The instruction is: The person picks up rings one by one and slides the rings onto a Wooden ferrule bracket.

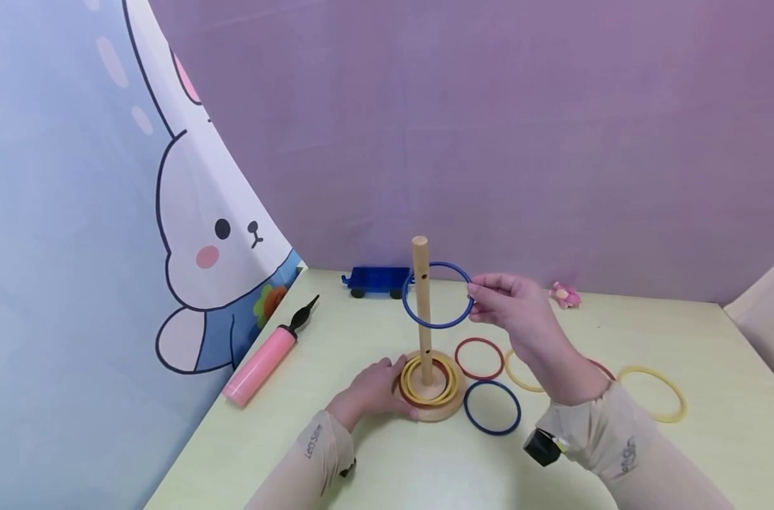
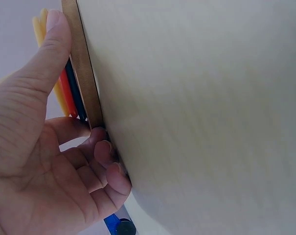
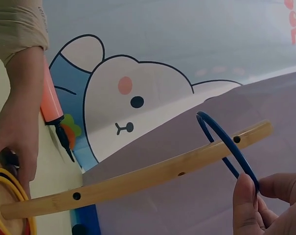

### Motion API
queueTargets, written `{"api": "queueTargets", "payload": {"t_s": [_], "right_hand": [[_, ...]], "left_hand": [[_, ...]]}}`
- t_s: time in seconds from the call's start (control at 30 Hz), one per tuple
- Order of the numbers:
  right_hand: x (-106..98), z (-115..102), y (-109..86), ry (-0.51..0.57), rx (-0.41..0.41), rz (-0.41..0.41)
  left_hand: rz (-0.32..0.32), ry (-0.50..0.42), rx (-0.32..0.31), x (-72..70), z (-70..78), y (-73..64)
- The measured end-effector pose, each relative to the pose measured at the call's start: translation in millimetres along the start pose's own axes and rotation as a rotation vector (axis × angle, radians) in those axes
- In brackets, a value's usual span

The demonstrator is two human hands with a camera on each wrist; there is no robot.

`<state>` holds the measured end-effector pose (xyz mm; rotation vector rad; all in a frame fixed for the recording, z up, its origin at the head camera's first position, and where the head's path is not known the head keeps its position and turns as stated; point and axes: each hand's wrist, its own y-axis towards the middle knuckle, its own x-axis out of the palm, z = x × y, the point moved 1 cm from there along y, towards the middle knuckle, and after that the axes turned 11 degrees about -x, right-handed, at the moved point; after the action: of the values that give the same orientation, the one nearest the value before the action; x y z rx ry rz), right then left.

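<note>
Wooden stand (image 1: pixel 423 306) with one blue ring (image 3: pixel 236 153) around its post (image 3: pixel 133 180).
Nearest, the left hand (image 1: pixel 382 388) grips the round base (image 1: pixel 439 413), likely to steady it, where two yellow rings (image 2: pixel 61 99), one red (image 2: pixel 68 94) and one dark blue (image 2: pixel 76 92) lie stacked. Beside it on the tabletop (image 1: pixel 361 333) show five loose rings (image 1: pixel 466 404): one blue, two red, two yellow. The right hand (image 1: pixel 514 304) pinches the raised blue ring by its edge, probably to leave its opening free around the upper post. Farther off: one pink pump (image 1: pixel 259 368) at left, one blue toy wagon (image 1: pixel 380 280), one small pink toy (image 1: pixel 565 295).
</note>
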<state>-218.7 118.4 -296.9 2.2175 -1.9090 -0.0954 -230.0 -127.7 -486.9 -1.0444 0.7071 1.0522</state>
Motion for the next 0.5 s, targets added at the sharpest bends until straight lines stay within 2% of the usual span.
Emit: {"api": "queueTargets", "payload": {"t_s": [0.1,0.33,0.5], "right_hand": [[-1.5,6.0,-1.5,0.010,0.009,-0.005],[-3.0,25.9,-5.4,-0.057,0.067,0.000],[-2.8,39.3,-8.6,0.000,0.106,0.001]], "left_hand": [[0.004,0.006,0.003,-1.7,0.6,0.1],[0.001,0.006,-0.003,-1.8,0.4,0.8],[-0.009,-0.008,-0.007,-0.6,-0.2,0.2]]}}
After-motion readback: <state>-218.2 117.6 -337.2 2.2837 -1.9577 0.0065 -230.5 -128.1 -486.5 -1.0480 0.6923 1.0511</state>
